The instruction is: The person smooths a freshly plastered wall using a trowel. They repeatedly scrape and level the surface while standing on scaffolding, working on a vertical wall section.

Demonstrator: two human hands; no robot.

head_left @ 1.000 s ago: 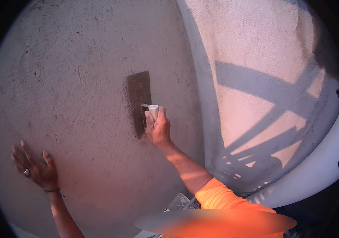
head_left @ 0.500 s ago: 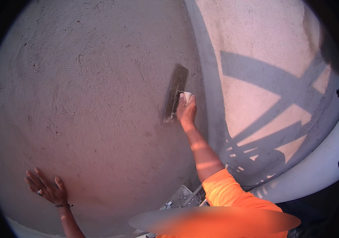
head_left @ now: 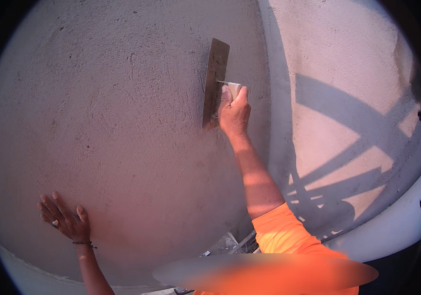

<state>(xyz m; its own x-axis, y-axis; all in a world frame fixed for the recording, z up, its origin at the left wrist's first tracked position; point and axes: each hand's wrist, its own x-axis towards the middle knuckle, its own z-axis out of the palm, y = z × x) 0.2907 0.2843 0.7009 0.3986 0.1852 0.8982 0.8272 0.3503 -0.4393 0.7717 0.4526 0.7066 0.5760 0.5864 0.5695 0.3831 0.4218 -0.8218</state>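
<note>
My right hand (head_left: pixel 234 110) is closed around the pale handle of a rectangular plastering trowel (head_left: pixel 216 66). The trowel's long metal blade stands nearly upright against the grey plastered wall (head_left: pixel 136 142), close to the inner corner; whether its whole face touches the plaster I cannot tell. Low on the left, my left hand (head_left: pixel 67 219) rests flat on the same wall with fingers spread and nothing in it. A ring and a thin dark wrist cord show on that hand. Pits, scratches and rough patches mark the plaster.
A second wall (head_left: pixel 341 123) meets the first at a corner on the right, crossed by sunlight and barred shadows. Beneath it curves a pale smooth band (head_left: pixel 382 233). Bits of debris and poles (head_left: pixel 242 242) lie low beside my orange sleeve (head_left: pixel 289 231).
My right hand has moved the trowel upward along the wall. The view has shifted a little, and my left hand stays spread against the plaster.
</note>
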